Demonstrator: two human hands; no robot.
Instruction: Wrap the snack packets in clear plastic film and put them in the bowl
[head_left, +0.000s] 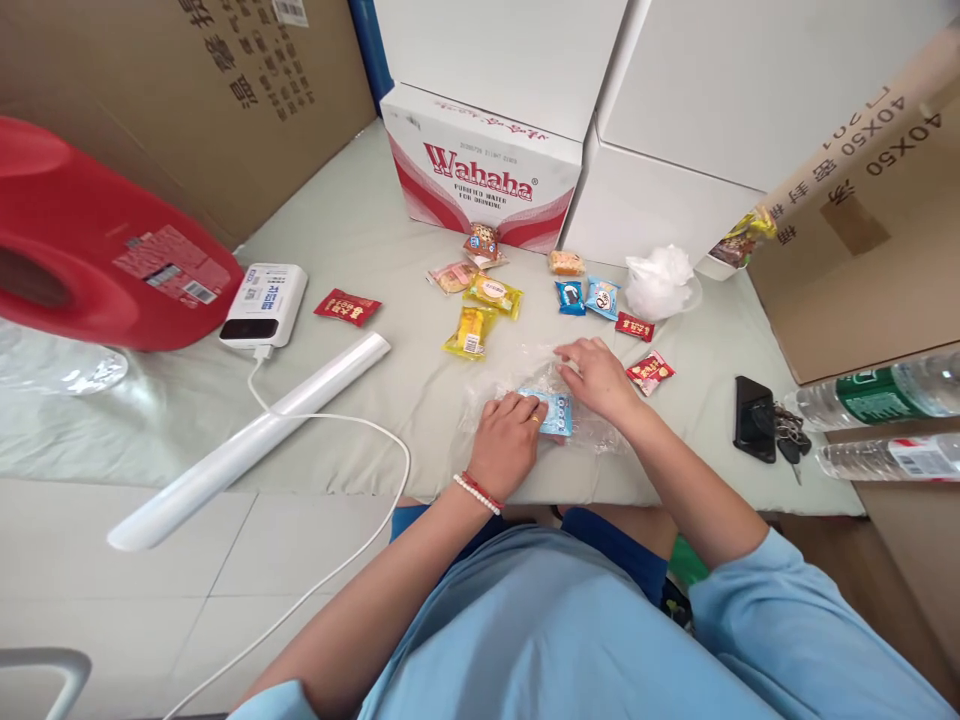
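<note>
A crinkled clear plastic bag lies flat near the table's front edge, with a light-blue packet showing in it. My left hand rests over the bag's left part, its fingers curled down on the film and the packet's left end; the thumb is hard to see. At the bag's upper right is my right hand, with thumb and forefinger apart, touching or just above the film. Beyond it lie two red snack packets and two blue ones. Yellow-wrapped snacks sit farther left.
A Wahaba-style carton printed "Wahaha" stands at the back. On the left are a red jug, a white device with a cable, and a long white tube. Keys, a black phone and bottles lie right.
</note>
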